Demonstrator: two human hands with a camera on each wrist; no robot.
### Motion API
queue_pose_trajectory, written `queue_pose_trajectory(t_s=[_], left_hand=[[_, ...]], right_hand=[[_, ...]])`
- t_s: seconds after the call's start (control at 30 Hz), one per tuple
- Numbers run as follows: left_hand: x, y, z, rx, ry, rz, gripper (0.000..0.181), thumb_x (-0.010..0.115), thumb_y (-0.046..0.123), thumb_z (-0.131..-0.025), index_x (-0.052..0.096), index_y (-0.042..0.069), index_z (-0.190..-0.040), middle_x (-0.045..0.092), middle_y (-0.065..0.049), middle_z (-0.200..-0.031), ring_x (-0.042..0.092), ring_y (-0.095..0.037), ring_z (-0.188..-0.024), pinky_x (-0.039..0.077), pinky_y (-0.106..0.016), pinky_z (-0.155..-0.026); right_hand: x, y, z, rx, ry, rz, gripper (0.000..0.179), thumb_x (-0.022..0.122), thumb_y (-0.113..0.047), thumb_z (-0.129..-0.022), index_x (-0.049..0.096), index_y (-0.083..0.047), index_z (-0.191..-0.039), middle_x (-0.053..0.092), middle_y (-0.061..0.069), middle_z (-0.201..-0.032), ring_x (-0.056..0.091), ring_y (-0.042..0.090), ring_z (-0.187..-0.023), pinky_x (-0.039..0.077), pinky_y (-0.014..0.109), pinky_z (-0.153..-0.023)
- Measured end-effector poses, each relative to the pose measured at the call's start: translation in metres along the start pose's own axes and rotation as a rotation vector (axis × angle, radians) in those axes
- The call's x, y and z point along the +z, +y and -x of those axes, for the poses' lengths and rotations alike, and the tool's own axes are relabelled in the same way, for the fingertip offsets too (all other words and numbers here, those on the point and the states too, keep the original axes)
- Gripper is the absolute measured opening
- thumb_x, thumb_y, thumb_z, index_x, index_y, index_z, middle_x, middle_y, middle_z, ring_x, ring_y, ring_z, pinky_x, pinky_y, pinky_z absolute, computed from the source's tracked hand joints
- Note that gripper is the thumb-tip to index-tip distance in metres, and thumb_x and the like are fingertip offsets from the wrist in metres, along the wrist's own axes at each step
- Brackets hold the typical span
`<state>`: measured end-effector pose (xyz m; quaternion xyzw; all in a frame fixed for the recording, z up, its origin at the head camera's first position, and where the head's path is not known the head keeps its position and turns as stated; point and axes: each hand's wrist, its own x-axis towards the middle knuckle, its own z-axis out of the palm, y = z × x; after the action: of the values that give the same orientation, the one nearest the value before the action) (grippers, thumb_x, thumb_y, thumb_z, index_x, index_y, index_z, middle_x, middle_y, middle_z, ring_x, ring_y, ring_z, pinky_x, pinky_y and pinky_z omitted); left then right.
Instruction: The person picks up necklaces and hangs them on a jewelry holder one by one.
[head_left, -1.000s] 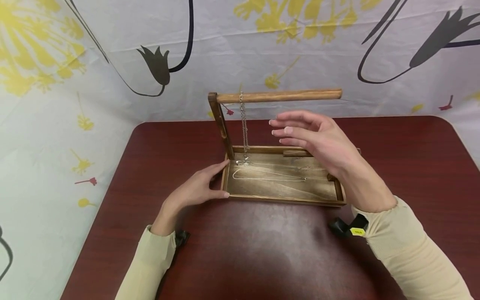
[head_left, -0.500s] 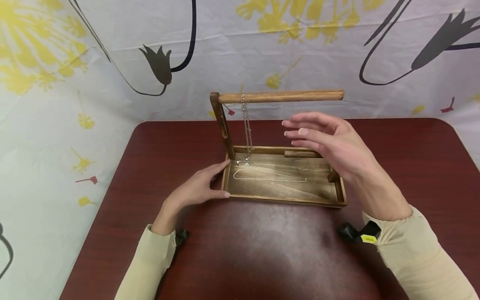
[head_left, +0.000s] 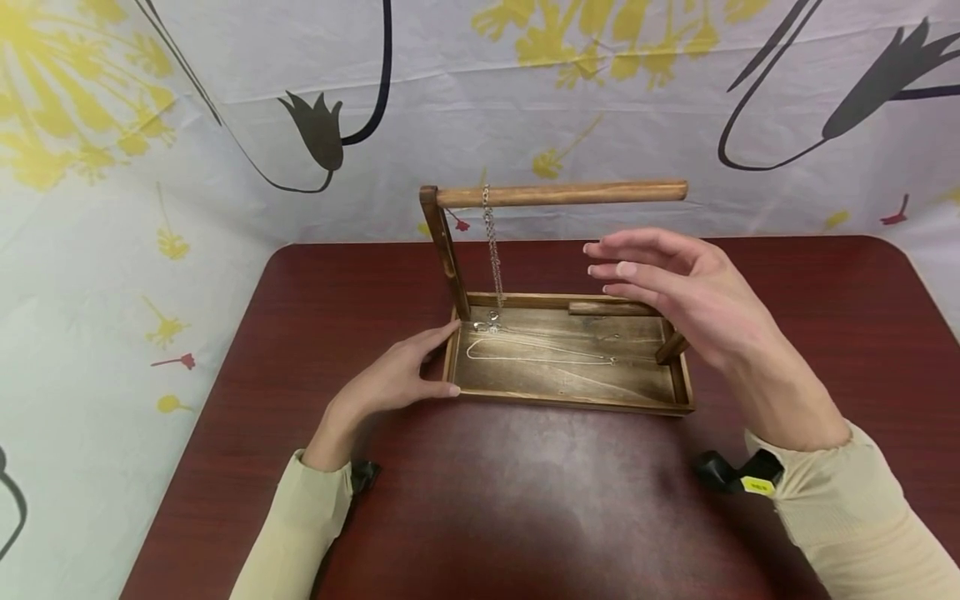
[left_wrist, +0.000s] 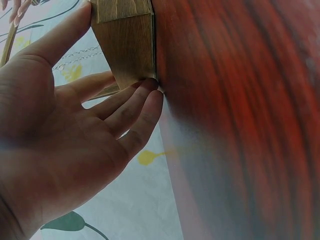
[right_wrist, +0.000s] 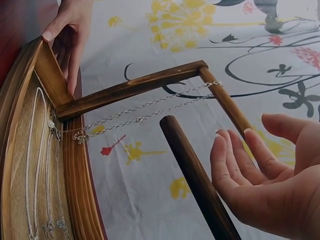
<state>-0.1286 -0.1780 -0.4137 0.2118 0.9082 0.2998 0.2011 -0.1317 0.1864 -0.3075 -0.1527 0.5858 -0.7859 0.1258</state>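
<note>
Head view: the right hand point(head_left: 712, 312) has shifted right, clear of the necklace point(head_left: 492, 250) draped over the bar point(head_left: 570, 193); hanging appears settled. Left wrist: left hand point(left_wrist: 85, 125), fingers spread, touches the tray point(left_wrist: 127, 50). Right wrist: right fingers loosely curved, holding nothing.

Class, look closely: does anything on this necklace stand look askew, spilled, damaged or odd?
One mildly odd thing: the upper wooden bar meets a post only at its left end; its right end juts out unsupported, perhaps by design. Nothing looks spilled or broken in the wooden tray below.
</note>
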Motion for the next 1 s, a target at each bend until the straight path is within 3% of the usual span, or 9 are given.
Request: queue_pose_trajectory(t_s=[0.67, 1.0], left_hand=[[0.001, 0.001, 0.001, -0.016, 0.004, -0.010, 0.094, 0.080, 0.040, -0.084, 0.026, 0.026, -0.159, 0.033, -0.005, -0.159, 0.030, -0.024, -0.146, 0.029, -0.046, -0.116], [-0.001, 0.000, 0.000, -0.011, 0.006, -0.025, 0.093, 0.080, 0.041, -0.084, 0.027, 0.026, -0.159, 0.034, -0.005, -0.159, 0.030, -0.024, -0.145, 0.029, -0.045, -0.116]], right_hand=[[-0.013, -0.004, 0.021, -0.011, 0.035, 0.067, 0.037, 0.058, 0.006, -0.096, 0.052, 0.011, -0.133, 0.064, 0.020, -0.126, 0.064, 0.028, -0.112, 0.053, 0.030, -0.092], [-0.020, -0.003, 0.028, -0.027, 0.004, 0.042, 0.036, 0.054, 0.012, -0.096, 0.049, 0.015, -0.132, 0.065, 0.021, -0.125, 0.066, 0.027, -0.111, 0.054, 0.028, -0.089]])
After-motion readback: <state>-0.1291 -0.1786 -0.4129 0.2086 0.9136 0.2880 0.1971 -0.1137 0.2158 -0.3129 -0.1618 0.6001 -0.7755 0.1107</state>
